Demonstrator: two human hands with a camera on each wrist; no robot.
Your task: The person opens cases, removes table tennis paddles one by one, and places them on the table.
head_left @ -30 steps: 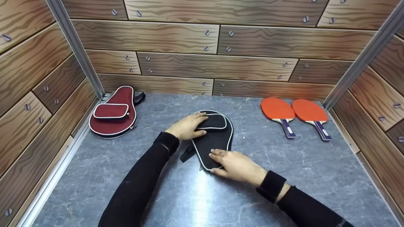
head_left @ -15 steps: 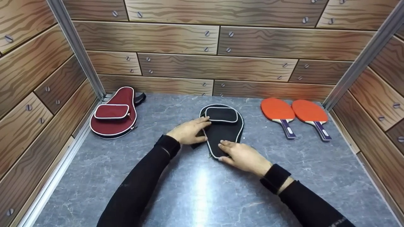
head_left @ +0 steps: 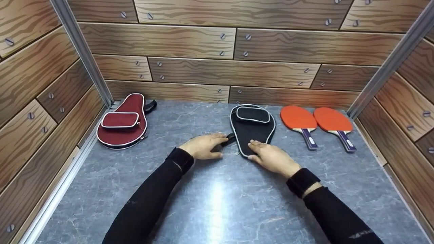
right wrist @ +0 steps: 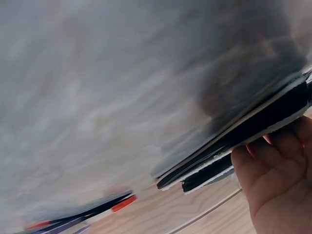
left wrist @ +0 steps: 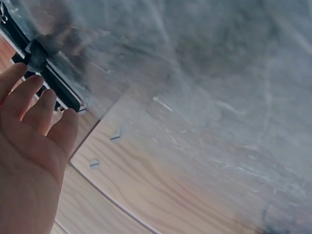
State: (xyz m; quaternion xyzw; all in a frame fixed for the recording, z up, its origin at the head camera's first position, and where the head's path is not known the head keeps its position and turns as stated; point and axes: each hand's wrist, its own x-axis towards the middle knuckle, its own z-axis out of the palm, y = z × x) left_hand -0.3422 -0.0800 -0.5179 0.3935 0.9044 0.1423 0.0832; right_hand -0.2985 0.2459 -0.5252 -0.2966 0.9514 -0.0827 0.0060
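Observation:
A black table tennis bat case (head_left: 244, 131) with white piping and a small front pocket (head_left: 253, 114) lies flat, its round end toward the back wall. On its narrow end rests my right hand (head_left: 274, 159), fingers extended over the fabric; the right wrist view shows that hand (right wrist: 278, 183) against the upper face of the case (right wrist: 209, 163). My left hand (head_left: 202, 147) is just left of the case, palm down with loosely straight fingers. Its fingertips are right at the short black strap (head_left: 229, 139). In the left wrist view, the left hand's fingers (left wrist: 36, 109) overlap the case edge.
At the back left lies a red bat case (head_left: 120, 137) with a pocket and black strap. Two orange-red table tennis bats (head_left: 298, 117) with purple handles lie side by side at the back right. Wood-patterned walls (head_left: 190, 69) enclose the grey marbled table (head_left: 268, 217) on three sides.
The black case has slid away and to the right, nearer the bats, with my right hand moving along on it. My left hand has come off the case and now is at its strap.

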